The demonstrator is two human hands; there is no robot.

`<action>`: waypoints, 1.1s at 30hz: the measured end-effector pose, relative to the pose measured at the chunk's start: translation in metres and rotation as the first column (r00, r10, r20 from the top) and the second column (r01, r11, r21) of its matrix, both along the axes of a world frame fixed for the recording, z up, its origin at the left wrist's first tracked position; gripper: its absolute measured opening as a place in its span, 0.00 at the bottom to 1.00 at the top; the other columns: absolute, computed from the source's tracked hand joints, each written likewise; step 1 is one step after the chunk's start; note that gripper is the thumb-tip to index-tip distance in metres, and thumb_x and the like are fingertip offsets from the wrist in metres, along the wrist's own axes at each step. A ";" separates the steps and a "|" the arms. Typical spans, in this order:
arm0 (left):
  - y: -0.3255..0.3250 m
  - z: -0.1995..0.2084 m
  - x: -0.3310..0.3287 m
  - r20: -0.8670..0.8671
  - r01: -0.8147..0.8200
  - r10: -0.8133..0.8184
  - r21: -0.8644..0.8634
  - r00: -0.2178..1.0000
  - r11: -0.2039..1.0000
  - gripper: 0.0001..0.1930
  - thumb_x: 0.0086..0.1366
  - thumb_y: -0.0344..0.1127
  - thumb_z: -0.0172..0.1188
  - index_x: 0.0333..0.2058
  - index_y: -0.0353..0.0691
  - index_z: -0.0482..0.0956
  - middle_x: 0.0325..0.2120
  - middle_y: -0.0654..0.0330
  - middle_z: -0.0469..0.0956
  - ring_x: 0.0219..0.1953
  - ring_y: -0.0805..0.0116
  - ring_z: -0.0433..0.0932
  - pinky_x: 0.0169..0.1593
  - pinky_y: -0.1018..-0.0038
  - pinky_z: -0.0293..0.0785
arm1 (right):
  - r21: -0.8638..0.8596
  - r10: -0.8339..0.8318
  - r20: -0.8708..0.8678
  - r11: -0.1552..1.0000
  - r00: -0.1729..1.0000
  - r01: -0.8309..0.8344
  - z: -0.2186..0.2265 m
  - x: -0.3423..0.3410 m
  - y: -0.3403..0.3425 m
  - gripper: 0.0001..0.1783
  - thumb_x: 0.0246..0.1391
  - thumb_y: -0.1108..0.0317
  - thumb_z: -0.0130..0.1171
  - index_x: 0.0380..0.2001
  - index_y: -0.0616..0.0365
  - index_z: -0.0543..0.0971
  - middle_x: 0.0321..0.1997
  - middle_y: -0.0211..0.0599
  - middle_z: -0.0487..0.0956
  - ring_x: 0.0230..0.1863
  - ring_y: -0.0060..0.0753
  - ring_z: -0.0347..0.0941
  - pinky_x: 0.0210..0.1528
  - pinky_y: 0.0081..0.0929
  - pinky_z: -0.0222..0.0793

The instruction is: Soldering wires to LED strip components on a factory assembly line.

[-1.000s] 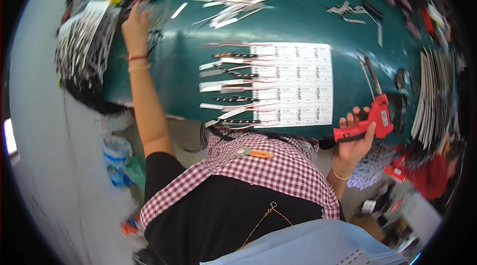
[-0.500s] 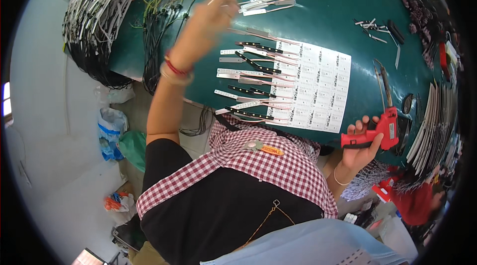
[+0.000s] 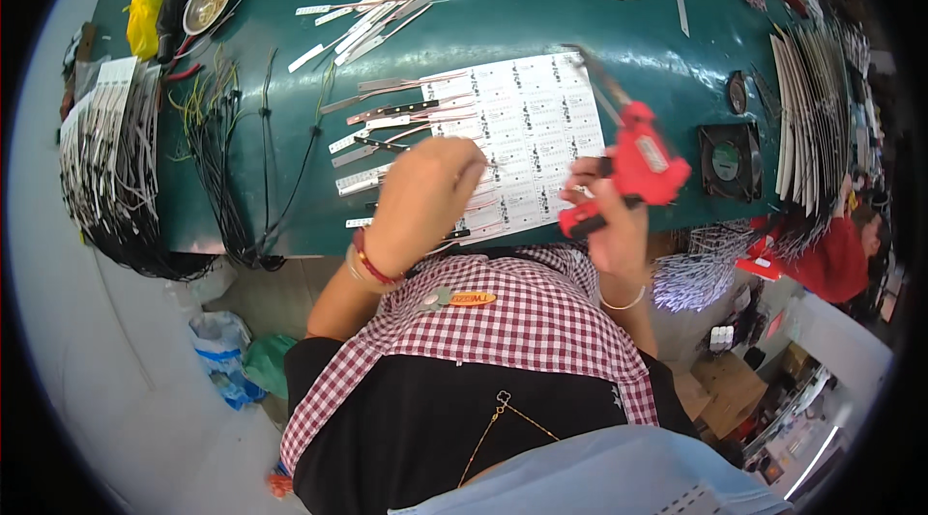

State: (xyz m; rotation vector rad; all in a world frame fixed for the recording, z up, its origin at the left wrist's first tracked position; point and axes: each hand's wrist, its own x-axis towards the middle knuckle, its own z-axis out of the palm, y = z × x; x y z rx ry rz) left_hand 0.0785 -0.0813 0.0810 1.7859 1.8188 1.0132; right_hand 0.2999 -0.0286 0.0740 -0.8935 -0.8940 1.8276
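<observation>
My right hand (image 3: 619,235) grips a red soldering gun (image 3: 646,162) by its handle, with its long thin tip angled up toward the far right corner of a white sheet of small circuit boards (image 3: 556,124). Over the left part of that sheet is my left hand (image 3: 430,191), its fingers curled together; whatever they pinch is too small to make out. Slim white, grey and black strips (image 3: 360,181) with thin pink wires lie in a row along the sheet's left edge. Some of them are hidden under my left hand and wrist.
Loose wired strips (image 3: 387,13) lie in a pile at the far side of the green table. Black cables (image 3: 227,167) and a hanging stack of wired boards (image 3: 106,138) are at the left. A small black fan (image 3: 730,162) and stacked panels (image 3: 822,119) stand at the right.
My left hand has come from the far side of the table back over the sheet. The soldering gun in my right hand has moved left toward the sheet. The whole view has shifted.
</observation>
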 end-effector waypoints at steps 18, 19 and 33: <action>-0.013 0.009 0.013 0.200 0.061 -0.070 0.054 0.977 0.997 0.03 0.48 0.22 0.58 0.23 0.35 0.74 0.19 0.61 0.71 0.22 0.70 0.69 0.25 0.77 0.65 | 0.097 0.202 0.394 0.961 0.897 -0.258 0.009 -0.049 -0.020 0.05 0.50 0.72 0.60 0.29 0.60 0.75 0.27 0.24 0.74 0.29 0.12 0.67 0.33 0.15 0.65; -0.013 0.010 0.013 0.217 0.065 -0.075 0.056 0.973 0.996 0.03 0.48 0.21 0.58 0.23 0.34 0.74 0.19 0.61 0.71 0.22 0.70 0.69 0.25 0.78 0.66 | 0.070 0.239 0.407 0.954 0.882 -0.291 0.010 -0.047 -0.019 0.05 0.50 0.71 0.61 0.29 0.60 0.75 0.26 0.24 0.74 0.29 0.12 0.68 0.33 0.15 0.65; -0.019 0.007 -0.002 0.365 0.255 -0.206 -0.093 0.908 0.962 0.03 0.55 0.28 0.57 0.27 0.35 0.76 0.20 0.55 0.74 0.23 0.60 0.75 0.27 0.71 0.69 | 0.057 0.188 0.367 0.973 0.911 -0.224 0.008 -0.049 -0.024 0.05 0.50 0.71 0.61 0.27 0.60 0.76 0.23 0.27 0.75 0.25 0.16 0.71 0.29 0.17 0.67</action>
